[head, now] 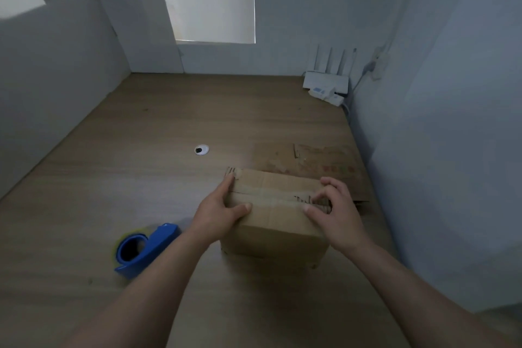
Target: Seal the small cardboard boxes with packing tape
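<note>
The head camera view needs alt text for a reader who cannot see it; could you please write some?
Two bare hands, left hand and right hand, press on the top of a small brown cardboard box on a wooden table. A blue tape dispenser lies on the table left of the box, a flattened cardboard sheet behind it, and a white router in the far right corner.

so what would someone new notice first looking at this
Probably the two hands pressing on the small cardboard box near the desk's right side: left hand at its left end, right hand at its right. Next, the bright blue tape dispenser lying untouched on the desk, left of the box.
</note>
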